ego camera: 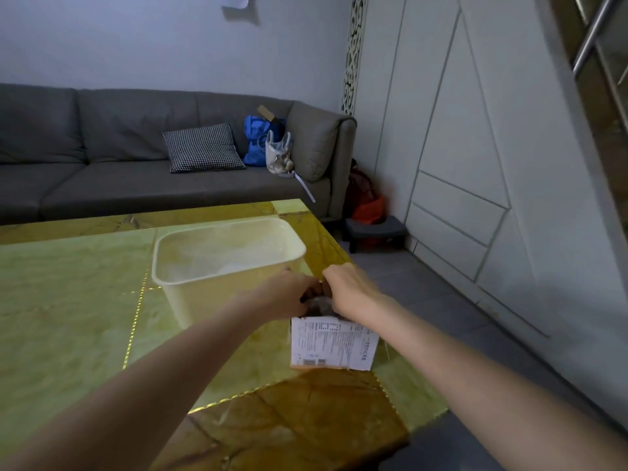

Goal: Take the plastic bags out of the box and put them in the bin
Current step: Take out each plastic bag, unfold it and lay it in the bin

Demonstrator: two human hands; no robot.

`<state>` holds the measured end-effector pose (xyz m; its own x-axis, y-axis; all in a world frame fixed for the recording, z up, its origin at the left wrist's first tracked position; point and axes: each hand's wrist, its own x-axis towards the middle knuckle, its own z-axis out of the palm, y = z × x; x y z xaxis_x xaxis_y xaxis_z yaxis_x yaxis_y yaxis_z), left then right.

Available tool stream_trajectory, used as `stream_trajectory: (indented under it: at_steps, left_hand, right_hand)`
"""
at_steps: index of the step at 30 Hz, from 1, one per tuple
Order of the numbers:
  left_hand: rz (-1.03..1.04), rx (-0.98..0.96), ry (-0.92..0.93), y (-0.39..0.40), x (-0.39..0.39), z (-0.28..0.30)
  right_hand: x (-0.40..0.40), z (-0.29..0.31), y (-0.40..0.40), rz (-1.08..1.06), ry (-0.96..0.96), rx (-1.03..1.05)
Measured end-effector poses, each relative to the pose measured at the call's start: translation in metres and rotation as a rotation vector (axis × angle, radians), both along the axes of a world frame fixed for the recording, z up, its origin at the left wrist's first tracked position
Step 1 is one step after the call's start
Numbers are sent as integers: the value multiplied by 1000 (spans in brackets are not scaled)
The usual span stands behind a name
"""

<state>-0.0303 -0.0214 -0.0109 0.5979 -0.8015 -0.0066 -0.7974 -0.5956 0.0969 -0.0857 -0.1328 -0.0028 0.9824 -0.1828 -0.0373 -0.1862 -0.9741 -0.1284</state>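
Head view: extraction from the box in progress; no bag clearly deposited.

The box (334,343) stands on the surface (74,283) at 5 o'clock of the bin (227,256). Left hand (289,294) and right hand (346,288) are placed at its open top, where a dark, blurred bundle (319,304), probably plastic bags, is seen. Finger state cannot be told. Transfer remains outstanding.

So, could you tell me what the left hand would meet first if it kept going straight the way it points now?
Probably the right hand: the left hand points right across the open top of the box, where something dark sits between them. Depth is unclear.
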Motion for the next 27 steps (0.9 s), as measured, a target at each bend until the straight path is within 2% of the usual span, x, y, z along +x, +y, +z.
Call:
stream_trajectory:
  at_steps: [5, 8, 10, 15, 20, 24, 27]
  left_hand:
    - [90, -106, 39, 1, 2, 0]
    - [128, -122, 34, 2, 3, 0]
    - [143, -142, 25, 2, 4, 2]
    - [210, -205, -16, 3, 5, 6]
    - [134, -196, 7, 5, 1, 7]
    - [107, -329, 137, 10, 0, 9]
    - [158, -423, 229, 12, 0, 7]
  right_hand:
    - [-3, 12, -6, 68, -12, 357]
    - [-3, 15, -14, 5, -56, 648]
    - [-1, 16, -22, -76, -117, 756]
    - [-9, 22, -22, -149, 85, 755]
    - [-5, 25, -8, -55, 133, 692]
    - [2, 31, -3, -70, 13, 699]
    - [6, 41, -4, -98, -171, 865]
